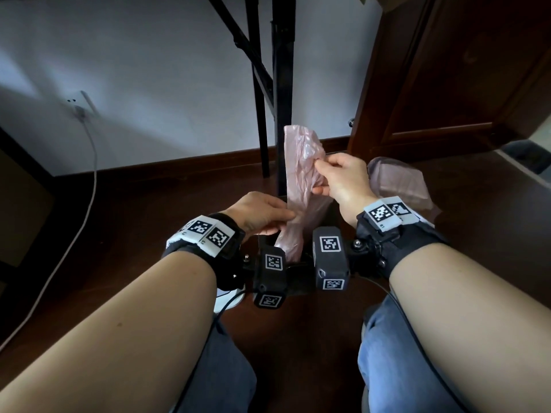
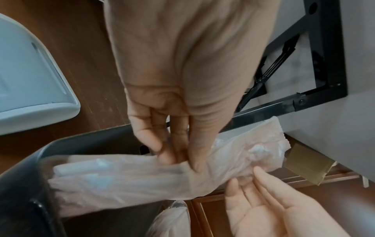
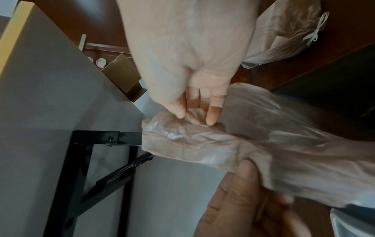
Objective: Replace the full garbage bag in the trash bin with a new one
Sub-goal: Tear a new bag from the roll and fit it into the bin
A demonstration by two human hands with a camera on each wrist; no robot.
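Above the dark trash bin, new pink garbage bag held folded lengthwise: left hand pinches its middle, right hand pinches near top edge. Tied full bag lies on floor, right.

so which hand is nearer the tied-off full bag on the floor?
Right. The right hand pinches the new pink bag just beside the full bag, which lies right behind it. The left hand grips the new bag lower down, on its far side.
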